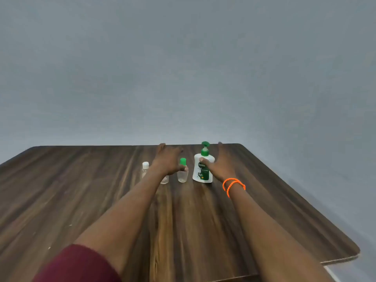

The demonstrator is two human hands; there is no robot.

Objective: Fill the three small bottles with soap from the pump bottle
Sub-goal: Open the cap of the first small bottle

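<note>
Soap is kept in a white pump bottle [203, 169] with a green pump head, stood upright toward the far edge of a dark wooden table [81, 190]. Just left of the pump bottle, a clear green-capped bottle [182, 171] is placed upright; further left, a second clear bottle [164, 179] is largely hidden under the left hand [168, 159], and a white-capped bottle [145, 169] is set beyond that. The left hand is held with fingers extended, its thumb lying against the green-capped bottle's shoulder, though a true grip cannot be told. The right hand [220, 161] is spread open at the pump bottle's right side, thumb laid across the bottle's front, fingers reaching past it. An orange beaded bracelet [233, 186] is worn on the right wrist, and a maroon sleeve [77, 265] is seen on the left arm.
</note>
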